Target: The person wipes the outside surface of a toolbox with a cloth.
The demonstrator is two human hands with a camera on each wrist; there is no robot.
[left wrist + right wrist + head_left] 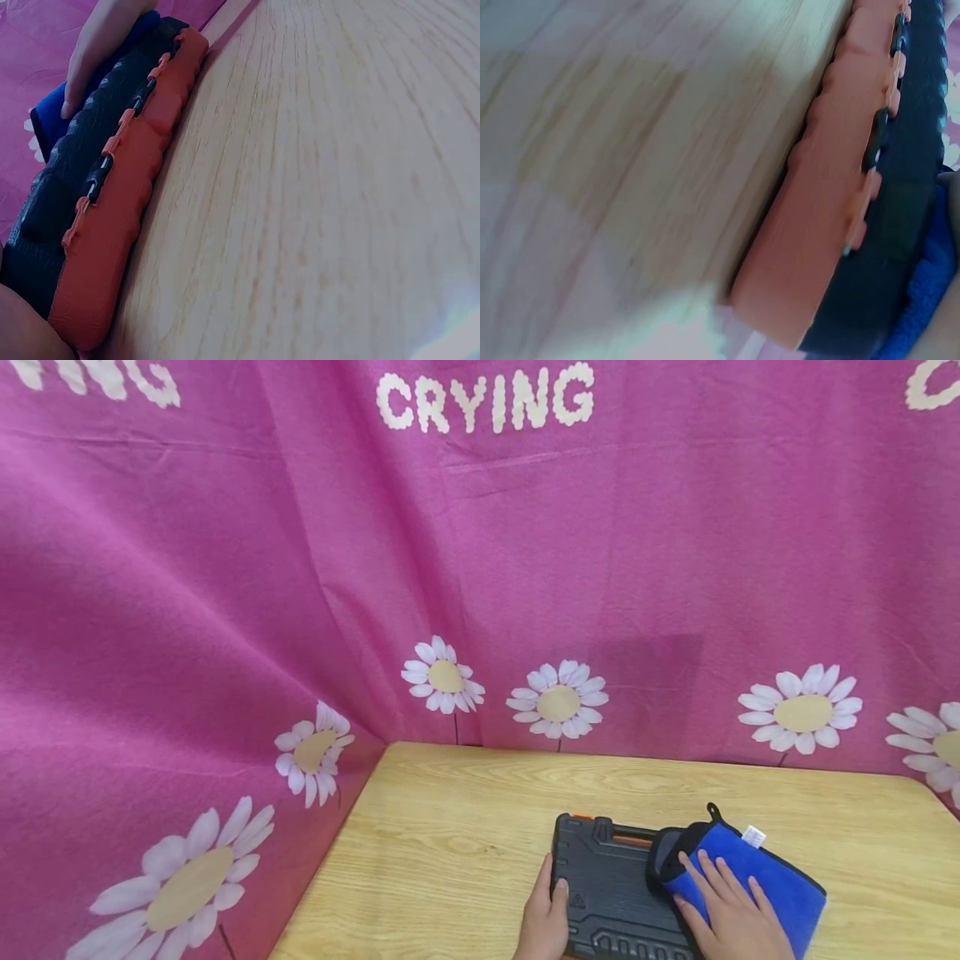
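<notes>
A tool case (615, 881) with a black lid and handle lies flat on the table. Its orange lower half (112, 247) and hinges show in both wrist views. My left hand (545, 917) grips the case's left edge, thumb on the lid and fingers along the side. On the right part of the lid lies a blue cleaning mitt (787, 893) with black trim, a hanging loop and a white tag. With fingers spread and fairly straight, my right hand (738, 914) presses on the mitt, which covers the lid's right end and hangs past it.
The case rests on a light wooden table (435, 843), with bare wood to its left and behind it. A pink curtain (525, 568) with printed daisies and lettering borders the table at the back and left.
</notes>
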